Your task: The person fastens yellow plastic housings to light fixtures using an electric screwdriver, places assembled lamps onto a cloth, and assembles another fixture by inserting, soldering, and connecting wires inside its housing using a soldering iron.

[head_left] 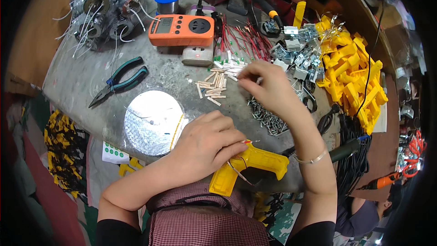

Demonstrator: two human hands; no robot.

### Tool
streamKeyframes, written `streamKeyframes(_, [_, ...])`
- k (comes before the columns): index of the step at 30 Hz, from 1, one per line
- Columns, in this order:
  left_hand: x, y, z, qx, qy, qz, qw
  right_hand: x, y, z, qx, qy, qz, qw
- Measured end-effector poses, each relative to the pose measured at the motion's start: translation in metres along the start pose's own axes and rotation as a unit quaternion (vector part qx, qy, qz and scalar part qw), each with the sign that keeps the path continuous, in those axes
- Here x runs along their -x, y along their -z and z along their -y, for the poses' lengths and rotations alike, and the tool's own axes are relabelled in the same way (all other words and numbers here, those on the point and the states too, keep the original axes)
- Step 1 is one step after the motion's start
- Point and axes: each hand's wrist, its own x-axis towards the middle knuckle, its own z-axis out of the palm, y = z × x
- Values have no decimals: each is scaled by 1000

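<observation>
My left hand (207, 139) is closed on a yellow plastic handle shell (261, 160) at the near edge of the table. A red wire with a bare end (250, 141) pokes out beside its fingertips, and a thin pale wire (236, 169) loops over the shell. Above the table, my right hand (266, 84) has thumb and fingers pinched together; whatever is between them is too small to make out. Just left of that hand lie short whitish sleeves (214, 89). Below it is a heap of small screws (268, 118).
Teal-handled pliers (120, 79) lie left of an orange power meter (182, 29). A round silver disc (152, 123) sits nearer. Red wires (246, 36), metal-and-white switch parts (298, 52) and piled yellow shells (353, 68) fill the right. Metal coils (98, 0) and a solder spool (167, 4) stand behind.
</observation>
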Motion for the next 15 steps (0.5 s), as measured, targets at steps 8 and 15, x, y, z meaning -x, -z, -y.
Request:
streamKeyframes(8, [-2, -6, 1, -40, -42, -30, 998, -10, -35, -4, 252, 137, -108, 952])
streamKeyframes(15, [1, 5, -7, -28, -16, -78, 996, 87, 53, 55, 4, -65, -38, 997])
